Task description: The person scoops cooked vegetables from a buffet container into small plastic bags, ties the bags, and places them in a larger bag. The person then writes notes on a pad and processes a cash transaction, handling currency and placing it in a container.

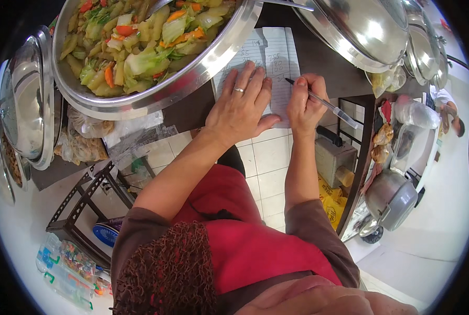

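Observation:
A lined notebook [282, 45] with handwritten figures lies on the dark tabletop [189, 112]. Its left side is partly under my left hand [240, 104], which rests flat with fingers spread and wears a ring. My right hand [307, 102] grips a ballpoint pen [331, 106], whose cap sits on the rear end. The pen's black tip points at the right-hand page. Just beyond my left hand stands a wide metal pan [140, 108] of cooked vegetables [140, 59], with a metal spoon [285, 4] resting across its rim.
Lidded metal pots [360, 35] stand at the right, more lidded pans [26, 94] at the left. Plastic bags of food [81, 145] lie by the near table edge. A side table to the right holds a large metal pot [390, 201]. Another person [449, 102] is far right.

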The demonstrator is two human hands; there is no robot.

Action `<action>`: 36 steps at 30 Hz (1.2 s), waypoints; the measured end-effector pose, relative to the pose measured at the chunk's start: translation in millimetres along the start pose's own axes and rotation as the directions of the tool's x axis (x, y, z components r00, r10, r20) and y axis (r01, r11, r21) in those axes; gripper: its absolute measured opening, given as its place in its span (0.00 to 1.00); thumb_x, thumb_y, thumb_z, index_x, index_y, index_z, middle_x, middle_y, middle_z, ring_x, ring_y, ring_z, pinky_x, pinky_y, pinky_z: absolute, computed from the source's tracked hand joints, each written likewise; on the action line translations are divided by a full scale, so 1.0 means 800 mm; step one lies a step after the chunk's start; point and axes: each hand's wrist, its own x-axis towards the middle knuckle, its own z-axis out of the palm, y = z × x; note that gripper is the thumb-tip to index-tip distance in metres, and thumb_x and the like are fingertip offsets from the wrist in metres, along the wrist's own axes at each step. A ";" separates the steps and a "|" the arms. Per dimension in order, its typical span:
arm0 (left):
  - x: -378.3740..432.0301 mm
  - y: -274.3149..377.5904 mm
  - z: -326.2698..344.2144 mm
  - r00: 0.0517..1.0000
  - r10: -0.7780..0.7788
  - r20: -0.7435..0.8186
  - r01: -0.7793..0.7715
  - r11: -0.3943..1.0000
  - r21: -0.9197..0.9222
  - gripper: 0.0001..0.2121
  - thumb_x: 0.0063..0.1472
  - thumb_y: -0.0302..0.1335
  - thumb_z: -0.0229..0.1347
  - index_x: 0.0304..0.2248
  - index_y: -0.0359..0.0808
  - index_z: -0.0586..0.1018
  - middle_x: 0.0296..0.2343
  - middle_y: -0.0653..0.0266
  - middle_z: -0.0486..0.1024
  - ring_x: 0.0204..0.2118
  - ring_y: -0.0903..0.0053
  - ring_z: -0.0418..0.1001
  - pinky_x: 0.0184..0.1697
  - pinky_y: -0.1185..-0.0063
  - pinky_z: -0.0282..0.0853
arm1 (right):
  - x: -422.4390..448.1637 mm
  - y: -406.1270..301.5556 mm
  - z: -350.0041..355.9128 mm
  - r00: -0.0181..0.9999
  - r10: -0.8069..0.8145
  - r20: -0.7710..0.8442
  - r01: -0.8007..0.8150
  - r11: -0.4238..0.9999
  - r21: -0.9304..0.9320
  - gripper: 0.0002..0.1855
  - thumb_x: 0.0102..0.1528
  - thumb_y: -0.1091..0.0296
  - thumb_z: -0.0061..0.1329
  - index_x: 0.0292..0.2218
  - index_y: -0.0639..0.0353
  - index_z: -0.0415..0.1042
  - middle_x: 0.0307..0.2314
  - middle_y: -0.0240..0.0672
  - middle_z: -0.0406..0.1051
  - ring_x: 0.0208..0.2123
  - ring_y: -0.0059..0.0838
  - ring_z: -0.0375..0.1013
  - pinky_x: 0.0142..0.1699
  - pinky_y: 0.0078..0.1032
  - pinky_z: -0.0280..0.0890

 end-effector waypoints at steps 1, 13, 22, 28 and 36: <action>0.000 0.000 0.000 1.000 0.004 0.002 -0.004 1.000 0.001 0.33 0.45 0.48 0.61 0.44 0.30 0.72 0.48 0.50 0.63 0.56 0.55 0.55 0.55 0.58 0.58 | 0.000 0.001 0.000 1.000 -0.015 -0.019 0.015 1.000 -0.003 0.03 0.54 0.78 0.44 0.26 0.63 0.67 0.17 0.36 0.67 0.17 0.27 0.64 0.23 0.23 0.60; -0.001 0.000 0.000 1.000 0.007 0.003 -0.007 1.000 0.016 0.32 0.46 0.49 0.60 0.43 0.30 0.72 0.48 0.49 0.63 0.57 0.54 0.55 0.55 0.57 0.57 | 0.001 0.008 0.003 0.988 0.154 -0.027 -0.146 0.971 0.189 0.07 0.59 0.75 0.40 0.27 0.64 0.65 0.19 0.30 0.66 0.19 0.15 0.62 0.25 0.15 0.58; -0.003 0.000 0.002 1.000 -0.001 0.015 0.001 1.000 0.007 0.33 0.48 0.50 0.59 0.45 0.30 0.71 0.49 0.50 0.62 0.57 0.54 0.54 0.58 0.55 0.53 | 0.050 -0.006 0.030 0.989 -0.058 0.138 0.040 0.991 0.129 0.03 0.53 0.76 0.49 0.28 0.64 0.70 0.20 0.36 0.71 0.20 0.25 0.68 0.26 0.21 0.63; -0.003 0.001 0.000 1.000 0.011 -0.009 -0.010 1.000 0.020 0.32 0.48 0.51 0.59 0.43 0.31 0.72 0.49 0.49 0.63 0.57 0.54 0.54 0.57 0.57 0.55 | 0.045 0.003 0.029 0.989 0.014 0.147 -0.041 0.982 0.182 0.03 0.55 0.75 0.47 0.29 0.65 0.69 0.20 0.34 0.70 0.21 0.20 0.67 0.27 0.19 0.63; -0.003 0.002 0.001 1.000 0.002 0.008 -0.002 1.000 0.028 0.33 0.47 0.50 0.59 0.44 0.30 0.71 0.49 0.50 0.63 0.57 0.55 0.54 0.58 0.57 0.55 | 0.030 0.001 0.020 0.987 0.130 0.091 -0.156 0.891 0.427 0.02 0.55 0.77 0.46 0.29 0.65 0.69 0.21 0.30 0.69 0.22 0.14 0.65 0.27 0.15 0.61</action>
